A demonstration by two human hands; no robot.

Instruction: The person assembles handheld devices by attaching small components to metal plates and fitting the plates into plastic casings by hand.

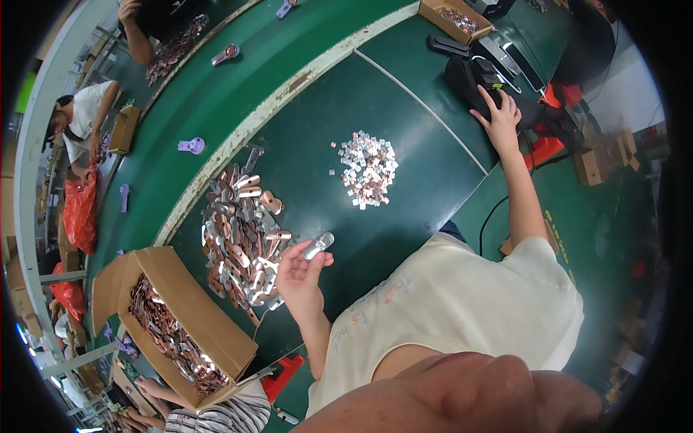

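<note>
Between the fingertips of my left hand (299, 278) is a small silvery metal plate with rounded ends (318, 246). A heap of similar flat pieces (242, 238), silver and copper-coloured, lies just left of that hand. Up at the right, my right hand (501, 123) lies with its fingers spread on the edge of a black bag (465, 83). A small black device with a yellow-green label (488, 74) sits on the bag, just beyond those fingertips. Mid-table is a separate pile of small square metal bits (368, 169).
An open cardboard box (249, 348) of copper-coloured pieces stands at the lower left. Beyond the rail, a green belt (162, 169) carries purple-handled parts (191, 146). A phone (525, 66) and a tray of small parts (456, 22) are at the far right. Other people work across the belt.
</note>
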